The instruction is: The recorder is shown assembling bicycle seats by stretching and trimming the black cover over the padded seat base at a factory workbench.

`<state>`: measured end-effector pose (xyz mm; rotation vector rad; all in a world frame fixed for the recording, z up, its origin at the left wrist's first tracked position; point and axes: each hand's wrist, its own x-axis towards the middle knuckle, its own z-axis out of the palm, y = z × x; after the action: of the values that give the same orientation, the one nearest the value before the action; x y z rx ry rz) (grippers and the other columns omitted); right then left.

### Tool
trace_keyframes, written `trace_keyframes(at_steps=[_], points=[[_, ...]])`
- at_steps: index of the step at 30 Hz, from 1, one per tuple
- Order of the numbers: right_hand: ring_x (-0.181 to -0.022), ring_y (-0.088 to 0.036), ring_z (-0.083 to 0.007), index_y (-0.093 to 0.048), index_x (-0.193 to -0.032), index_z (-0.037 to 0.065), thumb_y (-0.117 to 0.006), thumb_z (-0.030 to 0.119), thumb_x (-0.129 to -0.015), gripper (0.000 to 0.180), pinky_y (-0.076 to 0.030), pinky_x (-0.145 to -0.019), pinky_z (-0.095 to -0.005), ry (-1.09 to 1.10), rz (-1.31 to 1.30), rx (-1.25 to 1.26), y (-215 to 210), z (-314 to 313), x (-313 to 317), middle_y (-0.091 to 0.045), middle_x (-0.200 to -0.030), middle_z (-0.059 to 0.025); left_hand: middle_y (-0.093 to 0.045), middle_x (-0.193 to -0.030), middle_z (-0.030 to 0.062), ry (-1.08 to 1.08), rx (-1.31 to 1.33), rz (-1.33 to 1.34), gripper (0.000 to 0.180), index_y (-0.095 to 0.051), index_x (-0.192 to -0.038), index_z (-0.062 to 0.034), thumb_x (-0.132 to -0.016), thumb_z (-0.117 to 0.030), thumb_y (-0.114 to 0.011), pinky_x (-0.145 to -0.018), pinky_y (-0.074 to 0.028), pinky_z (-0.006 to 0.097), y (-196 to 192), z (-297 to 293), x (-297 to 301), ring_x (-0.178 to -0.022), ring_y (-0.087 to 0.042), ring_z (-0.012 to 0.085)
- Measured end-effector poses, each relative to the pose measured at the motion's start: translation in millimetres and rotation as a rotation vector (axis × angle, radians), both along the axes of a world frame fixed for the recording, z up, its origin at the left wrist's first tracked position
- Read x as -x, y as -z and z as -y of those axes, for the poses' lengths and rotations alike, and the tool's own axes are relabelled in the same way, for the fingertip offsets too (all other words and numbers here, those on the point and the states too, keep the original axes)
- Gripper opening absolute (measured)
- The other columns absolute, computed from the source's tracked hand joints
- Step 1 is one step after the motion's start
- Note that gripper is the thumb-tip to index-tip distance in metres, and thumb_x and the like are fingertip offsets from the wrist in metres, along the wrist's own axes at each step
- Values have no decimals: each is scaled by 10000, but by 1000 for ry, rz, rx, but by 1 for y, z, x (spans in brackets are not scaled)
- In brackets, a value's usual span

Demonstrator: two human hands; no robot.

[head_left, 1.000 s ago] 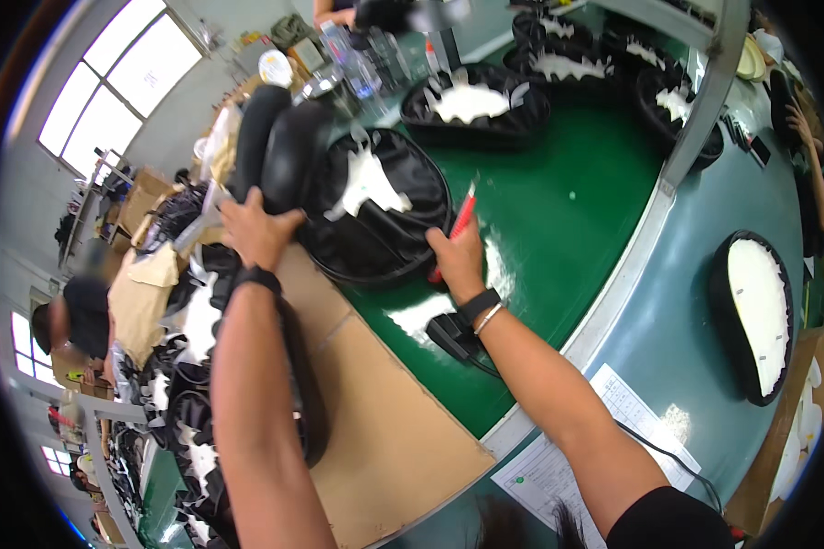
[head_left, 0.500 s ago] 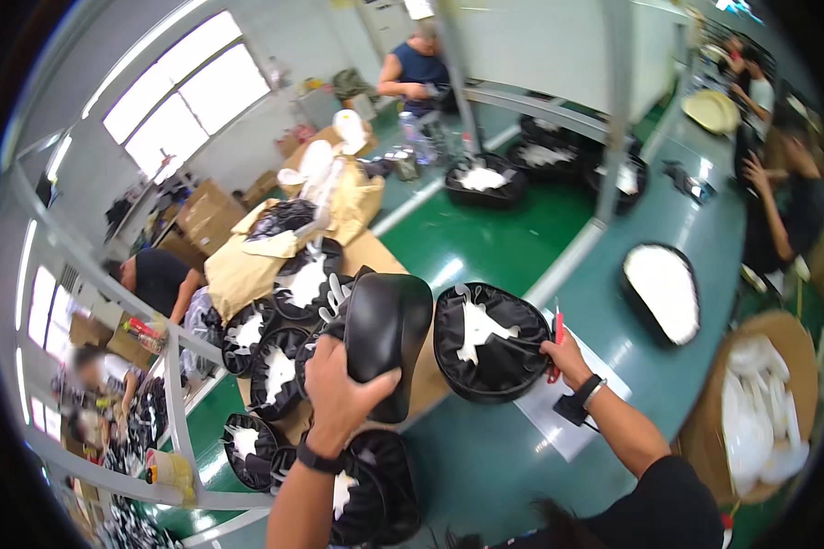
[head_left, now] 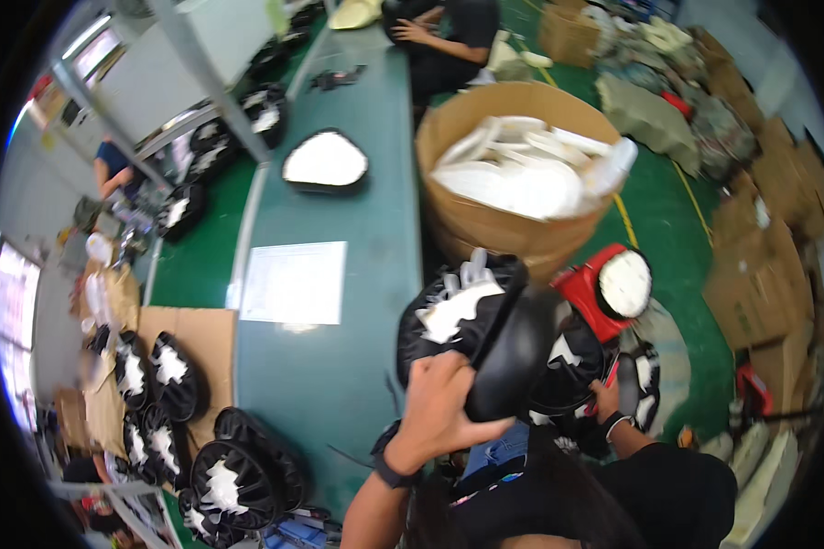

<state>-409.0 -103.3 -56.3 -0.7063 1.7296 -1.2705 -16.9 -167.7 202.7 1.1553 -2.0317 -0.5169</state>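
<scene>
open lane above teal table (head_left: 316, 393)
held cushions (head_left: 515, 357) and round carton (head_left: 522, 247) flank its right, stacked covers (head_left: 232, 483) its near left

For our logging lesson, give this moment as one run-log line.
left hand: grips black cushion; right hand: holds red tool; table: paper

Black pad (head_left: 517, 357): smooth, leather-like, soft sheen. Tabletop (head_left: 288, 384) smooth, slightly glossy; sheet (head_left: 295, 284) on it is paper. Round bin (head_left: 513, 240) matt cardboard, frame post (head_left: 200, 78) smooth metal.
</scene>
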Motion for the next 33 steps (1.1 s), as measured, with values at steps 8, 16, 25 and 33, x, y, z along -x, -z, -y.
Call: trace_keyframes(at_steps=[8,16,25,33], points=[[-910,-624,-299,-502,-1169,-23,-644,215,-814,451,-533,-803,-403,461,3,-157,109,-160,58,-617,-1009,-165,-471,-900,97,328,-118,88,596,-582,-887,-28,-590,-516,-750,-741,-316,404,111,-66,258,-866,-473,261],[-893,-623,-299,-521,-1125,-20,-609,262,-854,401,-534,-784,-406,782,493,-115,192,-121,169,-613,-998,-175,-564,-1140,85,478,-206,197,464,-572,-1159,-104,-768,-318,-701,-984,-315,495,148,-51,214,-1132,-515,239],[-772,-626,-305,-530,-1016,18,-524,317,-942,308,-557,-720,-404,694,573,27,159,153,19,-608,-886,-157,-639,-971,111,-143,-592,7,305,-615,-987,-73,-826,-328,-658,-782,-478,420,169,-30,19,-925,-616,312],[-693,-524,-105,-424,-1363,68,-678,114,-834,589,-465,-568,-236,-701,241,335,-42,302,-458,-529,-1075,-36,-585,-1183,148,-924,-572,-64,414,-596,-1116,-68,-821,-348,-669,-950,-409,445,185,-7,-166,-1131,-516,333]])
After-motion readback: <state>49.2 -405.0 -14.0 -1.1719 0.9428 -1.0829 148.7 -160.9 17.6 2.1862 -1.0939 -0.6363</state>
